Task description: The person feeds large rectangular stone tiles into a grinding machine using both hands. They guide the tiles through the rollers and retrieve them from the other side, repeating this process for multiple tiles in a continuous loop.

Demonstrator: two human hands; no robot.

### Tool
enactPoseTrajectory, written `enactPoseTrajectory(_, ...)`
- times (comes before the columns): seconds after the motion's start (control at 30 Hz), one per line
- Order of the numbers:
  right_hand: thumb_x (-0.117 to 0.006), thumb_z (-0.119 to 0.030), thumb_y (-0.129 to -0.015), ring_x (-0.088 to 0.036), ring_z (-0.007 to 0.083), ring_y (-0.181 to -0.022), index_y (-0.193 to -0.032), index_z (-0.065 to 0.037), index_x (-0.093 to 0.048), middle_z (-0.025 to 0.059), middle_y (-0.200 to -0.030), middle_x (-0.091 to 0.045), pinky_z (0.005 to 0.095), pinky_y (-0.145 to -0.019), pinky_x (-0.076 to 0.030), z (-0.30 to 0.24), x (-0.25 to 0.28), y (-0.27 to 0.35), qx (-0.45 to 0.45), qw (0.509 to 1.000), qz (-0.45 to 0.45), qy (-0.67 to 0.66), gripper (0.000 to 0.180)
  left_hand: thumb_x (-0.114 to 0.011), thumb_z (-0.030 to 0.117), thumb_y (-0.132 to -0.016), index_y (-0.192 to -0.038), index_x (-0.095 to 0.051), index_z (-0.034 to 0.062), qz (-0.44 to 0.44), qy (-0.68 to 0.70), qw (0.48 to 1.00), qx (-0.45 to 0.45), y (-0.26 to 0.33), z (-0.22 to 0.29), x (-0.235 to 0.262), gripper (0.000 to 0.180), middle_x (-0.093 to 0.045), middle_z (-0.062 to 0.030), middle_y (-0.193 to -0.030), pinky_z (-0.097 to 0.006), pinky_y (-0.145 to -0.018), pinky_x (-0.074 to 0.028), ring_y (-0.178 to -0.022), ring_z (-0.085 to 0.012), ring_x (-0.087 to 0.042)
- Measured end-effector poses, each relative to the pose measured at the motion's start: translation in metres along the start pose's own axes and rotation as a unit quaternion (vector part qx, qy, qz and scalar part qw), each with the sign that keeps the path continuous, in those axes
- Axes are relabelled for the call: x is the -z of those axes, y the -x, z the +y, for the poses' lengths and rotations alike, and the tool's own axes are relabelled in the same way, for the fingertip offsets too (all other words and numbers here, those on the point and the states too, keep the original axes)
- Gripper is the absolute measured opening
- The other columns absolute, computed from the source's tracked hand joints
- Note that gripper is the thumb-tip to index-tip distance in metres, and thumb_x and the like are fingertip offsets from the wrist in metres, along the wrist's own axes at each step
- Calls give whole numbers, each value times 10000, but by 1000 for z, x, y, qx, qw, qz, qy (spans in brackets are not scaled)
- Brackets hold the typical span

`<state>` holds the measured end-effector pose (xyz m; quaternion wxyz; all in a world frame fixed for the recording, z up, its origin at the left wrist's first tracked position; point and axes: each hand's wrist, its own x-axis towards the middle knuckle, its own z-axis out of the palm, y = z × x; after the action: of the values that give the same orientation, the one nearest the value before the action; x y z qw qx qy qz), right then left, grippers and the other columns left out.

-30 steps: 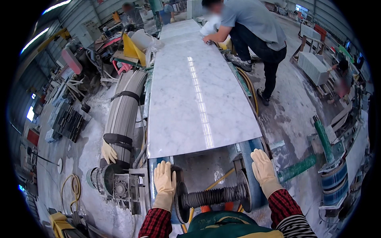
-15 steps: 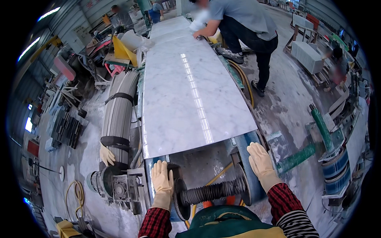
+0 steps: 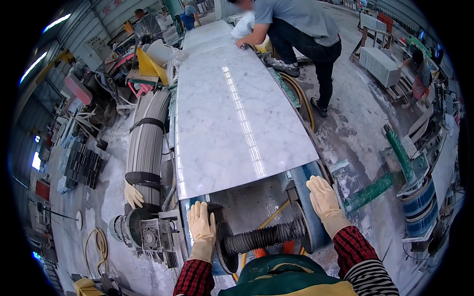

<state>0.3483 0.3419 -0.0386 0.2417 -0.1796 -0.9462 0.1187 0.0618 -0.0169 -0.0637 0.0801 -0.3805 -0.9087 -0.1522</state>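
White, grey-veined stone: we see a polished slab (image 3: 237,128) lying flat along a long machine bed, its near edge stopping short of the bed's near end. A row of light is reflected down its middle. Toward the far end a faint seam crosses the pale surface; whether this marks one piece or two, we cannot tell.

In the near part of the scene, both of the wearer's hands are gloved in cream rubber. The left hand (image 3: 201,227) lies flat, fingers extended and together, over the left side of the bed, just beside the slab's near left corner. The right hand (image 3: 325,204) is likewise flattened, on the blue belt (image 3: 302,185) at the right, just short of the near right corner. Neither grips anything. Between them we note a roller in black ribbed sleeving (image 3: 266,240).

At the far right, a co-worker (image 3: 308,29) bends over the slab with a hand (image 3: 243,43) at its edge; what that hand holds is too small to identify.

As for progress, we judge the slab's placing on the bed to be done, since it lies level and lengthwise. The attention to its far right edge appears unfinished, as the co-worker's hand is there.

To the left, we find a strapped bundle of grey strips (image 3: 148,128), a loose cream glove (image 3: 133,195) beside its near end, and a motor (image 3: 131,229).
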Motion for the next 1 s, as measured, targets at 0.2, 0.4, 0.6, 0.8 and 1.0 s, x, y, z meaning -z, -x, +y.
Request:
enactPoseTrajectory(0.2,-631,-4,-861,-602,402,-1197,-1152,-30,-610,197,-1254,-642,478,-1068,-502,3,-2,4,5,1000,2,0,293,-665,238,-989,-1442,-549,25,3,-7,1000,1,4,-3,-5,514,-545,-245,-1503,-564,-1216,-325,-1418,-461,-465)
enactPoseTrajectory(0.4,-632,-3,-856,-604,404,-1198,-1153,-32,-612,201,-1254,-646,476,-1072,-502,0,-2,6,8,1000,7,8,299,-665,239,-989,-1442,-549,23,3,-7,1000,3,7,-5,-6,515,-540,-244,-1510,-565,-1219,-319,-1426,-459,-456)
enactPoseTrajectory(0.6,-638,2,-854,-604,406,-1206,-1161,-28,-619,201,-1256,-654,472,-1079,-501,0,-1,9,0,1000,1,1,309,-662,234,-990,-1445,-540,13,1,-4,1000,-3,10,-2,-3,520,-537,-243,-1507,-563,-1218,-319,-1422,-459,-454)
enactPoseTrajectory(0.8,-641,-1,-866,-591,404,-1254,-1189,-23,-631,206,-1297,-652,474,-1124,-474,1,-2,15,-7,1000,-3,15,324,-665,230,-986,-1441,-537,1,3,-2,1000,-17,10,-1,-1,526,-535,-250,-1498,-556,-1209,-329,-1401,-459,-466)
enactPoseTrajectory(1.0,-651,5,-856,-602,395,-1230,-1176,-23,-632,197,-1276,-657,468,-1110,-488,-5,5,14,-4,1000,9,9,321,-677,202,-970,-1428,-548,9,16,3,1000,-22,13,-3,-3,514,-540,-265,-1491,-542,-1194,-343,-1403,-458,-469)
